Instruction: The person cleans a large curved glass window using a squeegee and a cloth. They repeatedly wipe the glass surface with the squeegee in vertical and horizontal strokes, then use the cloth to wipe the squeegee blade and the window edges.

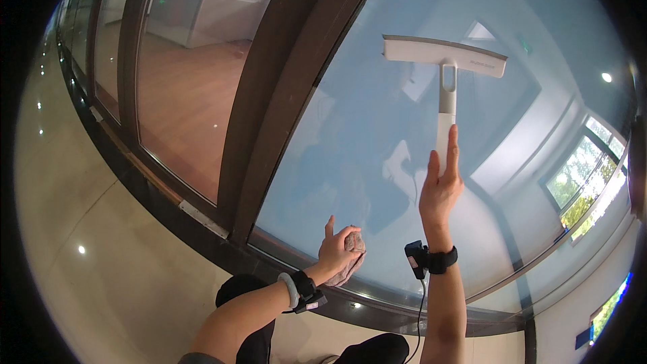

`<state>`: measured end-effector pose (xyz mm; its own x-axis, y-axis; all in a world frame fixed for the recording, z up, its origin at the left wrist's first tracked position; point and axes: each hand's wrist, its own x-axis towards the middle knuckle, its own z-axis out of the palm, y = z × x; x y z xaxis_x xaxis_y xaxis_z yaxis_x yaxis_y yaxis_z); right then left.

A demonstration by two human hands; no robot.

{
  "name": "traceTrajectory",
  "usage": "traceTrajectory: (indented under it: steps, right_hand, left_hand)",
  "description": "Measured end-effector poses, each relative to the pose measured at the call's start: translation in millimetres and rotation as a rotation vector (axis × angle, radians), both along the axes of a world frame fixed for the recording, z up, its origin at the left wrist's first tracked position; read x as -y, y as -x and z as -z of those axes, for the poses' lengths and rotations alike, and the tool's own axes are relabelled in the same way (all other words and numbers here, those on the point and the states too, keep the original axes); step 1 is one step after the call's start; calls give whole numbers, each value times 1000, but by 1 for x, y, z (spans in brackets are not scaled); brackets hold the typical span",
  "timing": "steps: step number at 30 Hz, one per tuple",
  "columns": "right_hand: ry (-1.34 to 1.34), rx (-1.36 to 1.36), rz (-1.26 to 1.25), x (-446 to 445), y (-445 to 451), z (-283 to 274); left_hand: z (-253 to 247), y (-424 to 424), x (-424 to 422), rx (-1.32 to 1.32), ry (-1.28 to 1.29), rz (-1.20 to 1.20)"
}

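My right hand [441, 189] grips the handle of a white window squeegee [447, 88], with thumb and index finger stretched along it. The squeegee's wide head is at the top, its dark rubber blade edge facing up, in front of a tall blue-looking glass pane [343, 162]. Lower down and to the left, my left hand [336, 253] clutches a crumpled pinkish-brown cloth [355, 258] near the bottom of the pane. Reflections of a window and of my figure show in the glass.
A thick brown frame post [283, 96] borders the pane on its left. Beyond it, another glass panel gives onto a wood-look floor [192, 111] and office partitions [222, 10]. A dark sill [151, 187] edges the shiny tiled floor [101, 258]. A cable [421, 308] hangs from my right wrist device.
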<state>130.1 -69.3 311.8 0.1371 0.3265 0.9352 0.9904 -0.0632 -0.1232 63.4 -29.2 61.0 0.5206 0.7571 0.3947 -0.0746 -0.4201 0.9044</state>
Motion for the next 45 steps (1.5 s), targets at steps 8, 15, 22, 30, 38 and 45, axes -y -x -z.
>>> traceTrajectory:
  steps: [8,15,22,30,38,45]
  right_hand:
    - [854,601,122,38,-21,138]
    - [569,591,211,47,-50,84]
    - [-94,-80,85,35,-52,43]
    - [589,613,254,79,-65,122]
    - [-470,-672,-17,96,-103,67]
    - [-196,-327,97,79,-75,89]
  left_hand:
    - [6,-6,0,-204,43,97]
    - [5,3,7,-151,70,195]
    - [-15,12,4,-14,-68,35]
    - [-13,14,3,4,-58,48]
    - [-14,9,6,-23,-50,43]
    - [-17,12,5,-69,-86,29]
